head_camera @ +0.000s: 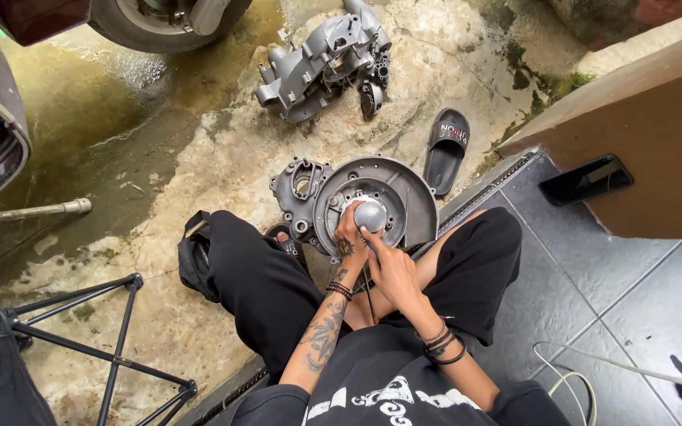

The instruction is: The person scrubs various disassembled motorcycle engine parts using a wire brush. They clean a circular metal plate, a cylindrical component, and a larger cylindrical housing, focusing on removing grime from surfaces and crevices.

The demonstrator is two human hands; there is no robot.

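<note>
While the person's legs are folded at the doorway, a round grey engine cover (376,201) is kept on the stained concrete just ahead of the knees, and everything else is placed from it. At the cover's centre a smooth metal dome (370,215) is seen, with the left hand (349,241) laid against its near left side, fingers curled together on the dome and the rim around it. The right hand (392,268) is held just nearer than the dome, its fingers pinched on a thin dark tool (368,278) whose tip is hidden. Right of the cover a black sandal (446,150) is lain, and farther right a phone (586,180) is set on a brown ledge. Beyond the cover a grey crankcase (321,67) is rested, with a tyre (148,31) farther off to the left.
</note>
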